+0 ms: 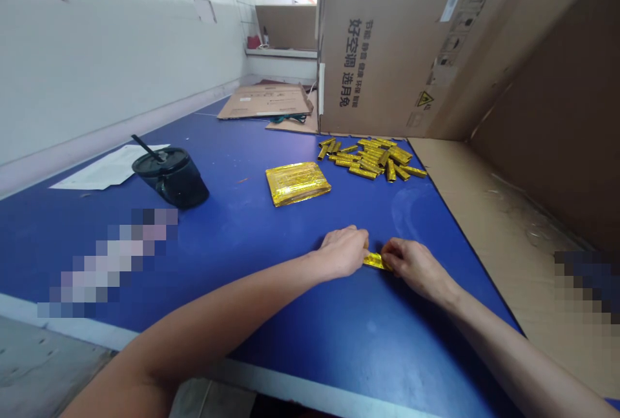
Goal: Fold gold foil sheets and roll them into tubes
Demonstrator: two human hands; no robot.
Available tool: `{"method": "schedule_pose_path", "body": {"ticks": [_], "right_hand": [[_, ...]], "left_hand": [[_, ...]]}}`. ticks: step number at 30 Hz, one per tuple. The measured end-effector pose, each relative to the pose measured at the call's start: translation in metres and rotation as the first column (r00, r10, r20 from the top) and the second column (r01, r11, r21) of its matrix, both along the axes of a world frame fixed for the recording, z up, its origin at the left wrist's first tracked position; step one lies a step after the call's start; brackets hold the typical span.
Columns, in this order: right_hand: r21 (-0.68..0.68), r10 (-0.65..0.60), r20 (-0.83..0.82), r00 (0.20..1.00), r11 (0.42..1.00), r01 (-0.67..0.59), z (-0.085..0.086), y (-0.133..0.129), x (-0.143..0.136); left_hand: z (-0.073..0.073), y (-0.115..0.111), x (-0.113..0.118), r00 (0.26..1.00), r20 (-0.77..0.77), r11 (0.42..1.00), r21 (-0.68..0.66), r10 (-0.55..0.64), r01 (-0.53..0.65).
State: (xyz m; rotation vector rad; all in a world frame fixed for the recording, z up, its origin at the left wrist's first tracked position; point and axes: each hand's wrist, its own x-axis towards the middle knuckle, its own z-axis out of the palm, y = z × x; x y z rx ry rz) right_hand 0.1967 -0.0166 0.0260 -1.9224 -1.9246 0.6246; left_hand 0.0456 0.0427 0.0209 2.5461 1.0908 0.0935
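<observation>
A small gold foil strip (375, 261) lies low over the blue table between my two hands. My left hand (345, 250) is closed on its left end, the fingertips partly hidden behind the knuckles. At the strip's right end, my right hand (408, 264) pinches it between thumb and fingers. Beyond my left hand sits a flat, shiny gold foil packet (298, 183). Farther back and to the right is a loose pile of small gold foil pieces (371, 158).
A dark mug (180, 179) with a stick in it stands on the left, beside a white paper (99, 169). Flat cardboard (266, 100) lies at the back. A large cardboard box (392, 50) borders the table's back right.
</observation>
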Motion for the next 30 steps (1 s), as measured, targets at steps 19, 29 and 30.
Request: {"method": "schedule_pose_path", "body": {"ticks": [19,29,30], "right_hand": [[0.282,-0.005,-0.584,0.812,0.936,0.209,-0.012,-0.021,0.006],[0.064,-0.012,-0.69,0.724,0.995,0.077,0.008,-0.032,0.007],[0.056,-0.006,-0.693,0.721,0.997,0.061,0.008,-0.033,0.007]], "left_hand": [[0.003,-0.023,-0.022,0.927,0.376,0.995,-0.095,0.002,0.037],[0.017,-0.032,-0.022,0.807,0.573,0.879,-0.448,0.143,0.162],[0.017,-0.031,-0.021,0.793,0.583,0.836,-0.514,0.177,0.191]]}}
